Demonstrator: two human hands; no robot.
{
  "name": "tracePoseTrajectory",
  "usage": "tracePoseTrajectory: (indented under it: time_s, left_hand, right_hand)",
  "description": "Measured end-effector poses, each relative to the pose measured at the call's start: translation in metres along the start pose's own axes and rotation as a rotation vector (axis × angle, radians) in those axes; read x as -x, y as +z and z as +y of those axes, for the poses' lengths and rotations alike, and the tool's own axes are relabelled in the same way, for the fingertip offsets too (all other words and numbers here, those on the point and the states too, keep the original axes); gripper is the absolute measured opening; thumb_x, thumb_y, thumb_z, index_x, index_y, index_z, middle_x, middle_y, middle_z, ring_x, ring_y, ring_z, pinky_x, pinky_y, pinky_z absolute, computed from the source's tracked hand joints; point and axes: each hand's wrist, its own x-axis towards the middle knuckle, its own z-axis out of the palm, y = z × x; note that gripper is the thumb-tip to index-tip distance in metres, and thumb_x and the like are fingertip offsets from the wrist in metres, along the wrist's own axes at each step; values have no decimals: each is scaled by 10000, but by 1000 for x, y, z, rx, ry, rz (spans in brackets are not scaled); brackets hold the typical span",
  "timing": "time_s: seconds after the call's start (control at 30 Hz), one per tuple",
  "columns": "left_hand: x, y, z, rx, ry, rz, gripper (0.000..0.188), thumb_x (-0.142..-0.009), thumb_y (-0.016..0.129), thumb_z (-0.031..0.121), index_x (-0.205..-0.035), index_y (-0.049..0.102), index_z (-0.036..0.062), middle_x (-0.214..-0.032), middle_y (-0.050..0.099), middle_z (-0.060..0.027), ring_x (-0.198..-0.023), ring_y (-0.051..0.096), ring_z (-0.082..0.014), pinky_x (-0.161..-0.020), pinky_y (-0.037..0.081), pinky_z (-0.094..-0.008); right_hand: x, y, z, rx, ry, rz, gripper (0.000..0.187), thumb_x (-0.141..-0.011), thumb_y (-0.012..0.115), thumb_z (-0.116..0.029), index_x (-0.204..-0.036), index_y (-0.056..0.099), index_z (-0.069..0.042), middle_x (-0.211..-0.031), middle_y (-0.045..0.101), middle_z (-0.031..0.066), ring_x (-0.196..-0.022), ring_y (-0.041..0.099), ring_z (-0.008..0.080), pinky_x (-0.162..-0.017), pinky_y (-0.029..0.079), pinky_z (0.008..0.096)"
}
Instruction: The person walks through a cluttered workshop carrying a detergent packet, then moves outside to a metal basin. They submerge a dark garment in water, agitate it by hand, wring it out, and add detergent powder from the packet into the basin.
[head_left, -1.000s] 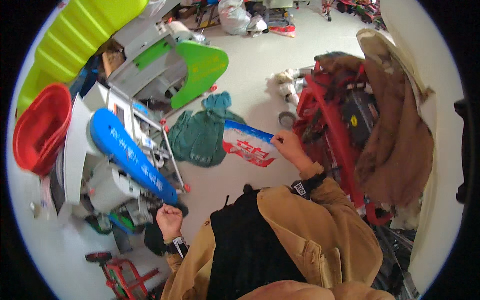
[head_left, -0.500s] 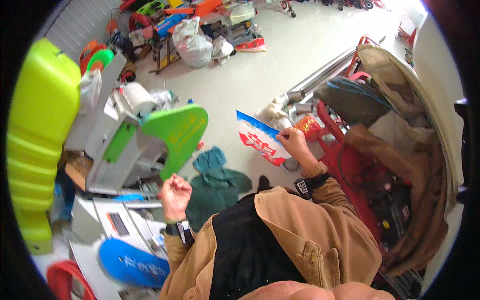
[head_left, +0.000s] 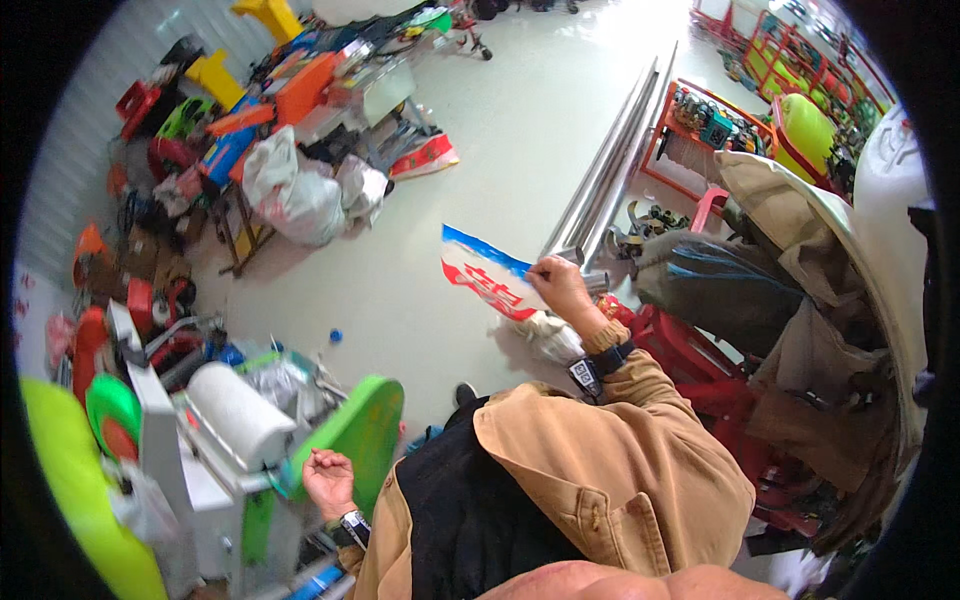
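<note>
Shifted slightly left since the earlier frame, the flat sheet (head_left: 487, 275) is mid-frame, its corner pinched in the right hand (head_left: 563, 292). Lower left, the left hand (head_left: 330, 482) is empty, half-curled. Upper left, a white bag (head_left: 290, 195) bulges, contents indistinct.

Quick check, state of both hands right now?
Left hand: fingers loosely curled, nothing visible in it; whether fully closed cannot be told.
Right hand: closed, pinching the flat blue, white and red packet.

R hand (head_left: 562, 290) hides pt of sheet (head_left: 485, 275); yel-grn obj (head_left: 75, 480) cut off lower L.
</note>
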Motion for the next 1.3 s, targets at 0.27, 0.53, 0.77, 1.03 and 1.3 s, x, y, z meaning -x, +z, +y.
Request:
tracePoseTrajectory:
  time_s: [0.27,0.53,0.77,1.03,1.3]
  left_hand:
    - [-278,166,1,-198,-308,-67,73,-906,571,130,-925,629,89,-753,571,2,-681,534,-132,-694,493,-322]
    - [-515,354,-109,-269,-549,-125,61,-909,560,121,-925,603,82,-747,514,12,-689,501,-121,-712,466,-286]
    - [-628,437,-157,-241,-487,-2,71,-894,538,98,-913,605,85,-750,545,13,-671,522,-123,-708,478,-296]
    - [-840,568,-257,-295,-505,17,65,-887,513,84,-875,577,84,-722,539,12,-631,516,-115,-659,486,-301]
    - [-1053,829,-485,-494,-791,-158,15,-922,538,106,-923,548,94,-763,515,18,-669,486,-109,-669,460,-273]
  right_hand:
    - [-91,-12,55,199,266,240,107,-771,740,-101,-784,690,-7,-783,658,144,-712,660,274,-660,524,351]
    - [-248,-29,148,242,441,307,81,-825,720,-73,-794,680,-10,-738,645,93,-653,620,140,-611,492,284]
    - [-426,-49,207,238,425,268,100,-822,716,-75,-804,672,13,-747,637,115,-641,622,198,-615,491,304]
    - [-596,-86,336,288,453,406,66,-846,695,-58,-830,668,-1,-754,641,82,-659,609,125,-627,492,281]
    - [-768,-128,402,409,538,491,76,-818,707,-58,-805,661,1,-781,642,119,-688,640,213,-651,507,312]
